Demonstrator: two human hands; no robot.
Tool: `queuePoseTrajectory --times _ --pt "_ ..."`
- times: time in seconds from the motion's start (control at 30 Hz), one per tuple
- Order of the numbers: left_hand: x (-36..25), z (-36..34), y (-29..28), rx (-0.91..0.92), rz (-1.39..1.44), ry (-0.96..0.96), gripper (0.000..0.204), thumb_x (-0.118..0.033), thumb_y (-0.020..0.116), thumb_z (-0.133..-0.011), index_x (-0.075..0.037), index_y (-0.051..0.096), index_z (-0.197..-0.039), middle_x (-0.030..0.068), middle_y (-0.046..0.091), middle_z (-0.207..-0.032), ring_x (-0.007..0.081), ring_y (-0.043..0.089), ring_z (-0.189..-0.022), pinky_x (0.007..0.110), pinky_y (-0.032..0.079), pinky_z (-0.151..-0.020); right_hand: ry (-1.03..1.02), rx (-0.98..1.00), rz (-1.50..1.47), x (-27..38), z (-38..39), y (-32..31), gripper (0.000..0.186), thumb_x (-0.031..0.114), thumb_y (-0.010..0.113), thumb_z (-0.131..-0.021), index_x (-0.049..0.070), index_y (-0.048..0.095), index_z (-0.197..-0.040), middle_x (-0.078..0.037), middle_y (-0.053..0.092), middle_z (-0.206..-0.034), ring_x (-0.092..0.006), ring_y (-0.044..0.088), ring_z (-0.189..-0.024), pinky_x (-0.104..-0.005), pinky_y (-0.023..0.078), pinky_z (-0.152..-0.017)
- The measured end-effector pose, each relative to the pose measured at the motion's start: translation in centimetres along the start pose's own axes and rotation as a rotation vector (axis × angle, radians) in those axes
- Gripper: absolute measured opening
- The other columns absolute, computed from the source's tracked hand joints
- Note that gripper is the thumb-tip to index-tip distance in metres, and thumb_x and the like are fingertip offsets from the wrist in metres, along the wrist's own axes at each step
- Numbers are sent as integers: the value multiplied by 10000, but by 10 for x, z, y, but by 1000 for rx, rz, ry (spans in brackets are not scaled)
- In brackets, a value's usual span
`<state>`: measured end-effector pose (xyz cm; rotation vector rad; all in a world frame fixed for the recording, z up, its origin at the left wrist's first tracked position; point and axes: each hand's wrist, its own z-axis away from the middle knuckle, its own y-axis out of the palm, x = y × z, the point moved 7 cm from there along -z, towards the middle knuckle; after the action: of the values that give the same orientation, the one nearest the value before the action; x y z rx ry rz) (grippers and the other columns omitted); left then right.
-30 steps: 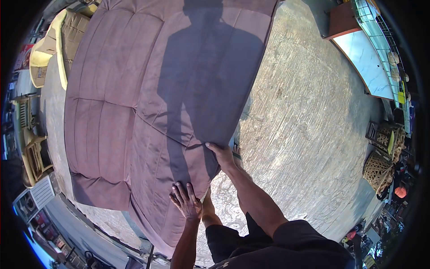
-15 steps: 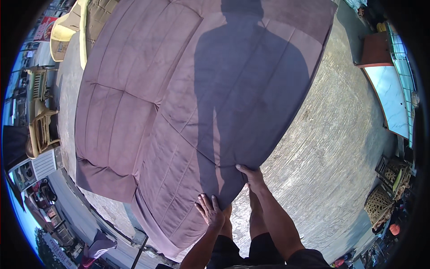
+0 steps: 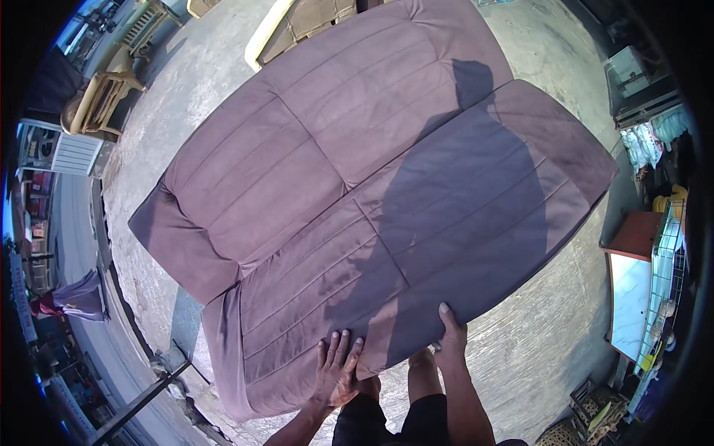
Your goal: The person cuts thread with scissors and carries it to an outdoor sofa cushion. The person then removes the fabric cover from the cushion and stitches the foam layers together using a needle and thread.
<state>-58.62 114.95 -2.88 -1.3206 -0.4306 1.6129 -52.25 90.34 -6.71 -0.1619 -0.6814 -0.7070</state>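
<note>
A large mauve-brown padded sofa (image 3: 297, 201) with stitched seams fills the middle of the view. Its backrest lies on the far left side and its seat on the near right side, with a deep crease between them. My left hand (image 3: 340, 369) rests flat on top of the seat's near edge, fingers spread. To the right of it, my right hand (image 3: 452, 338) grips the same edge, thumb on top and fingers hidden beneath. My shadow falls across the seat. My legs show just below the edge.
Rough concrete floor (image 3: 520, 349) surrounds the sofa. A yellow-rimmed furniture frame (image 3: 269, 37) stands behind it. Wooden chairs (image 3: 104, 104) are at the upper left. A white-topped panel (image 3: 628, 305) beside a wire rack stands at the right. A dark bar (image 3: 137, 405) crosses the lower left.
My view has turned left, so the surroundings and sofa appear swung clockwise. Both hands stay on the near edge, a little farther apart in the picture.
</note>
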Motion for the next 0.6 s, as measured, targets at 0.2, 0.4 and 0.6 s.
queuePoseTrajectory --times 0.2,0.4,0.6 --pt "17 -81 -193 -25 -35 10 866 -54 694 -626 -100 463 -1460 190 492 -1474 378 490 -1345 465 411 -1126 -62 191 259 80 3 113 718 486 719 -882 -49 437 -1269 -73 539 -1043 -133 496 -888 -284 396 -740" --pt "80 -161 -327 -242 -222 -143 755 -68 625 -598 -127 576 -1349 184 659 -1232 393 644 -1098 467 528 -923 -559 647 413 144 -4 272 821 575 729 -861 -100 482 -1257 -199 663 -1156 -253 636 -1106 -345 451 -990" --pt "169 -198 -372 -425 -228 -319 637 -205 595 -658 -79 615 -1282 264 694 -958 414 685 -958 445 514 -855 -901 575 931 155 -46 371 747 591 701 -857 -53 483 -1167 -242 717 -997 -384 713 -948 -415 553 -824"
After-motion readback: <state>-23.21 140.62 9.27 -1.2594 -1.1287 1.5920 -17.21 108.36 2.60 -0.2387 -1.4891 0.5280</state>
